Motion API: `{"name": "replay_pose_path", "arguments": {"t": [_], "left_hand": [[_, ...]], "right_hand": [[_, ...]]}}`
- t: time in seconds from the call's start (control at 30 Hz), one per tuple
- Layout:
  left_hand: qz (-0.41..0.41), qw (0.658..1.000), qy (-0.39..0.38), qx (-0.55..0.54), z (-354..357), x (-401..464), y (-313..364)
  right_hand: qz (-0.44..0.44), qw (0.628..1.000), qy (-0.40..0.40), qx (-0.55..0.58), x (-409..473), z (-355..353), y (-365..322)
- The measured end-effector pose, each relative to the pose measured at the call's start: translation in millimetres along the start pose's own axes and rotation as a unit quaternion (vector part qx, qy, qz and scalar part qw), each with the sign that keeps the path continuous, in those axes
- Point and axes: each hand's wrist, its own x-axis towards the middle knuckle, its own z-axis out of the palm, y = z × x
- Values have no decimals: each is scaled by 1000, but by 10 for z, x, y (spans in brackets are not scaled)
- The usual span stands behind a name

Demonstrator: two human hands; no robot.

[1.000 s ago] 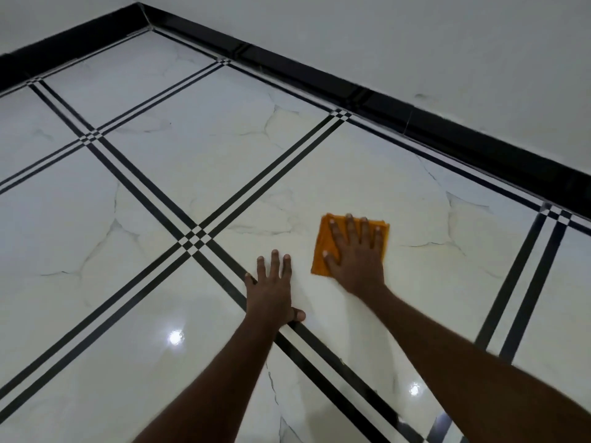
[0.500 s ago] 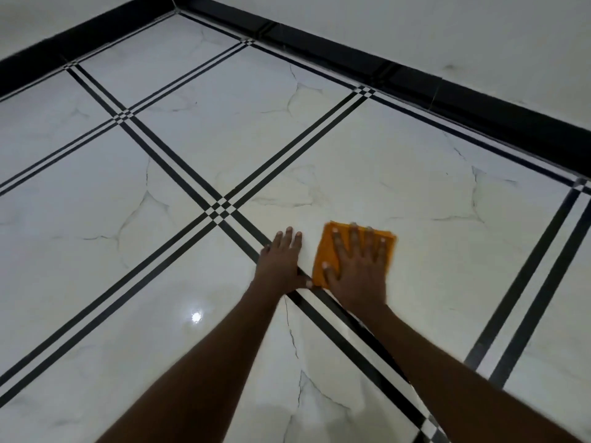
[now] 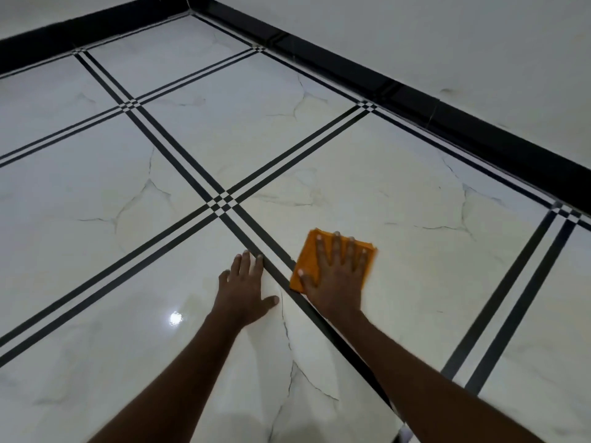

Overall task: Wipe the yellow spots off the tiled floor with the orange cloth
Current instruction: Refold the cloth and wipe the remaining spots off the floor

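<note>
The tiled floor [image 3: 367, 161] now fills more of the view than it did a second ago: the crossing of black stripes [image 3: 223, 201] has slid up and away from the hands, and the black skirting [image 3: 447, 119] along the wall sits further off, so the person seems to have backed away while working. Against that shift, the orange cloth [image 3: 308, 254] has been drawn from the open middle of its tile back toward the near black stripe; its lower corner now touches that stripe's edge. The right hand [image 3: 335, 276] lies flat on the cloth with fingers spread wide, pressing rather than gripping, and its far edge is blurred, which suggests a stroke under way. The left hand [image 3: 244, 290] is planted flat and empty on the neighbouring tile, just across the stripe, fingers fairly close together, apparently as a prop. No yellow spots can be made out on the bare tile around the cloth, so this patch looks close to done, though faint marks could be lost in the marbling.
</note>
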Motion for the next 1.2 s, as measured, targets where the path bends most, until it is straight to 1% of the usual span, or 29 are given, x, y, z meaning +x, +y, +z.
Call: {"name": "replay_pose_path", "arguments": {"t": [0.07, 0.13, 0.2, 0.23, 0.27, 0.37, 0.4, 0.43, 0.47, 0.57, 0.6, 0.67, 0.77, 0.87, 0.93, 0.97, 1.03, 1.07, 1.1, 1.13, 1.17, 1.2], "left_hand": [[-19, 1000, -7, 3, -11, -31, -90], [-29, 999, -17, -1, -9, -42, -154], [-28, 999, -30, -4, -30, -65, -212], [-25, 999, -34, -5, -35, -71, -235], [-22, 999, -37, -4, -37, -75, -255], [-22, 999, -31, 0, -34, -87, -243], [-23, 999, -31, -1, -27, -86, -239], [-24, 999, -33, -3, -20, -79, -242], [-23, 999, -34, -4, -14, -75, -242], [-27, 999, -38, -1, -17, -77, -252], [-29, 999, -41, 6, -18, -71, -245], [-33, 998, -46, 14, -27, -74, -223], [-32, 998, -57, 5, -64, -72, -227], [-22, 998, -61, 2, -127, -83, -269], [-19, 997, -70, -11, -153, -84, -313], [-20, 997, -75, -19, -170, -90, -346], [-23, 996, -82, -27, -206, -108, -361], [-25, 996, -82, -26, -210, -130, -363], [-27, 997, -75, -23, -219, -125, -346], [-32, 997, -65, -16, -206, -144, -349], [-43, 998, -54, -11, -193, -165, -349], [-57, 997, -42, -8, -182, -189, -368]], "right_hand": [[-32, 999, -14, 2, 81, 20, -221], [-107, 994, -33, 0, -90, 21, -241], [-175, 983, -49, 7, -199, -19, -24], [-177, 983, -42, -3, -152, -32, 139], [-149, 988, -28, -17, -50, -37, 285], [16, 1000, 7, -18, 365, -89, 506], [48, 999, 6, -11, 437, -92, 445], [54, 999, -3, -3, 451, -99, 312], [33, 999, -10, 5, 416, -87, 160], [-115, 993, -28, 14, 134, 33, -228], [-144, 989, -39, 19, 50, 57, -278], [-161, 985, -57, 27, -26, 71, -236], [-201, 975, -92, 3, -126, 18, 13], [-245, 965, -92, 6, -203, -83, 297], [-220, 970, -101, -12, -120, -77, 477], [-183, 979, -92, -20, -23, -82, 524], [-65, 995, -70, -11, 249, -131, 499], [-5, 997, -74, -5, 373, -135, 401], [33, 996, -79, -3, 479, -145, 266], [36, 996, -81, -1, 509, -104, 74], [7, 997, -80, 2, 479, -67, -143], [-48, 996, -80, 6, 381, -10, -363]]}}
